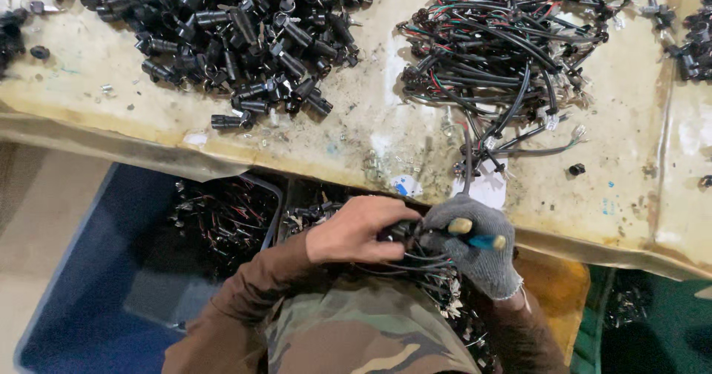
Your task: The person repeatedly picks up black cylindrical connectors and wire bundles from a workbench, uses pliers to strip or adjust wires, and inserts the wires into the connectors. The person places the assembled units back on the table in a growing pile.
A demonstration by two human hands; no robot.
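My left hand (pixel 356 229), bare, grips a black connector with thin wires (pixel 404 233) just below the table's front edge. My right hand (pixel 471 244) wears a grey knit glove and is closed around a small tool with a blue and yellow handle (pixel 478 237), its tip against the connector. Both hands meet over a heap of wired connectors (pixel 434 274) in my lap. A black cable (pixel 467 159) runs from the table's edge down toward my right hand.
A worn beige table (pixel 371 122) holds a pile of black plastic connector shells (pixel 237 33) at left and a tangle of black wired cables (pixel 504 55) at right. A blue bin (pixel 89 285) with wired parts (pixel 222 222) stands below left.
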